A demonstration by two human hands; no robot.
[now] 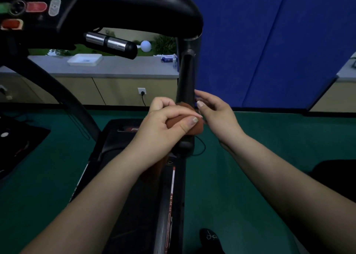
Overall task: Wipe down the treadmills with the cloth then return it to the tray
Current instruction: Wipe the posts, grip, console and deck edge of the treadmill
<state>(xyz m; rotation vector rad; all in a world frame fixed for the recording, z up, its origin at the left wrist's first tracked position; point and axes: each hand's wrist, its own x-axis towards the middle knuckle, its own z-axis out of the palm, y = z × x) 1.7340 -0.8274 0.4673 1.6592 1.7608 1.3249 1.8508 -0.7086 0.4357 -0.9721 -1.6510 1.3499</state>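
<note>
Treadmill (134, 176) parts fill the middle: a dark belt, a black post (185, 80) going up, and a big handle on top. Far back, a long grey table (119, 67) holds a white tray (84, 59). The left hand (165, 122) has its grip curled tight around the brown cloth (194, 127), pressing it against the post. The right hand (215, 113) is just beside the cloth on the other side of the post, its grip loose and holding nothing.
</note>
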